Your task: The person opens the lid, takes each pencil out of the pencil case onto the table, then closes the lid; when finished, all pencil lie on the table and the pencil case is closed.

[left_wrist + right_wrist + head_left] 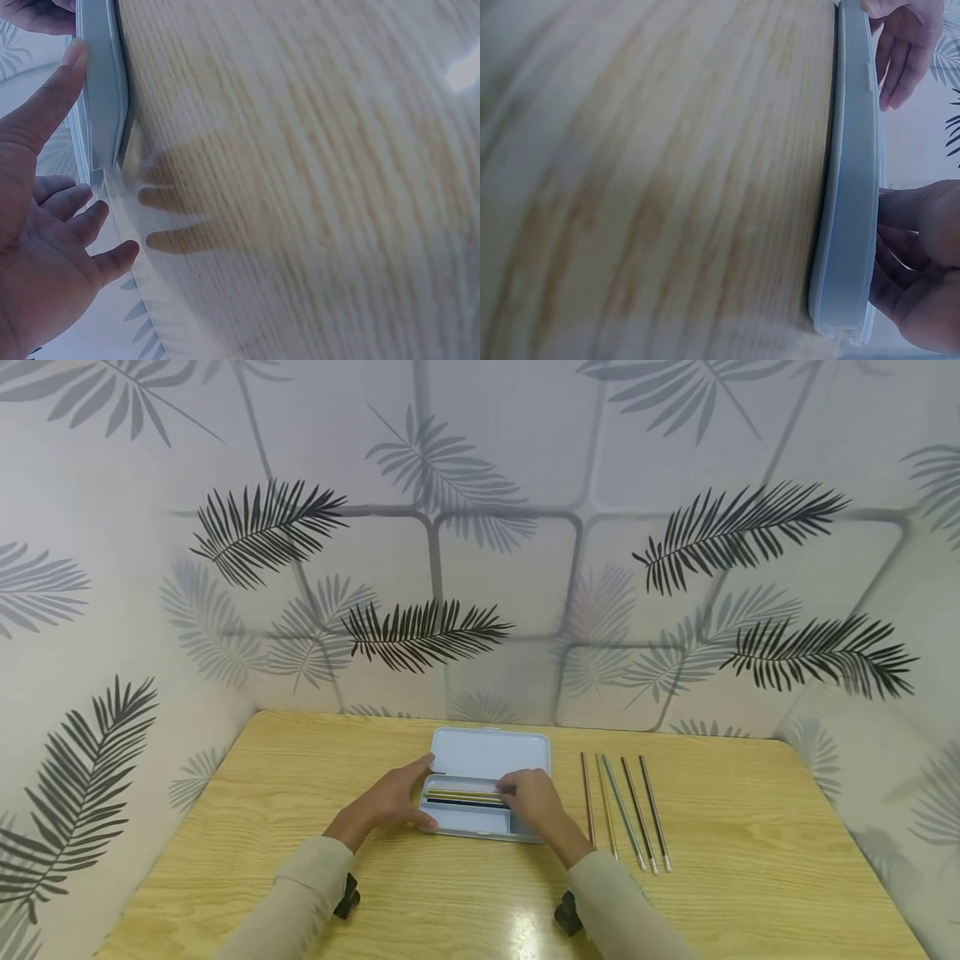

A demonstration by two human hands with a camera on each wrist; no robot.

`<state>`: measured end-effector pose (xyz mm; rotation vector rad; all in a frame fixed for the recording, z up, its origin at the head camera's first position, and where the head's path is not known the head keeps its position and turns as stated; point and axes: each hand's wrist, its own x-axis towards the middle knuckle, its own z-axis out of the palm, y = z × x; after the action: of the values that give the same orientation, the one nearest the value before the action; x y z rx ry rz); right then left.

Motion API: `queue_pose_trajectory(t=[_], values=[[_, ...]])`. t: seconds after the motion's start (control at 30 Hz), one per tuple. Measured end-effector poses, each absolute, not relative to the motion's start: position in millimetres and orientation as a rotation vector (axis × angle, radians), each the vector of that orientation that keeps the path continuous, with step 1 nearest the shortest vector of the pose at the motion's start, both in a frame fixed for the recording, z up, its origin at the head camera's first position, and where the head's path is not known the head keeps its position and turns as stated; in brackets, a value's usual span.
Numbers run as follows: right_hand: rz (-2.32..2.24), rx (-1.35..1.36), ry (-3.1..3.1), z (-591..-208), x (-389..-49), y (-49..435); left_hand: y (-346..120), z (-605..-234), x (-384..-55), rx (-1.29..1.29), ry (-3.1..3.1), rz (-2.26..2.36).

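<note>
A pale blue pencil case (491, 753) lies with its lid folded back on the table. Inside its tray are several pencils (463, 798), yellowish and dark, lying lengthwise. My left hand (390, 797) spans the left end, fingers spread at the back and thumb at the front edge. In the left wrist view the left thumb (73, 56) presses the case wall, and the other fingers are loosely bent. My right hand (534, 797) reaches over the right half of the tray, fingers curled around the end of a pencil; the case wall hides its fingertips in the right wrist view.
To the right of the case, several long pencils (618, 810) lie side by side on the wooden table (750, 860), their tipped ends toward me. Behind the table's far edge rises a wall (510, 677) with a leaf pattern.
</note>
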<state>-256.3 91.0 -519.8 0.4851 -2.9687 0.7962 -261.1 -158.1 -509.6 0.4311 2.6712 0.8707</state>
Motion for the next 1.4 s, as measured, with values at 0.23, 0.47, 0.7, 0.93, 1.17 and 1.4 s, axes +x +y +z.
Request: queue_pose_trajectory(t=[0.23,0.47,0.7,0.93,1.17,1.4], values=[[0.751,0.501,-3.033,-515.6,-255.5,88.7,-156.9,-508.8,-261.2,0.427,2.675,0.878],[0.704,0.494,-3.022,-513.6,-250.2,86.2,-156.0,-508.2,-261.4,0.436,2.673,0.871],[0.748,0.383,-3.045,-515.2,-250.3,83.6,-156.6,-509.3,-263.0,0.424,2.684,0.868],[0.850,0.440,-2.978,-519.1,-252.1,88.1,-156.7,-509.6,-262.0,0.426,2.678,0.862],[0.918,0.625,-2.843,-518.4,-254.6,95.6,-156.6,-509.2,-260.4,0.435,2.672,0.876],[1.204,0.582,-2.780,-507.2,-253.8,107.6,-157.6,-509.4,-261.5,0.434,2.678,0.870]])
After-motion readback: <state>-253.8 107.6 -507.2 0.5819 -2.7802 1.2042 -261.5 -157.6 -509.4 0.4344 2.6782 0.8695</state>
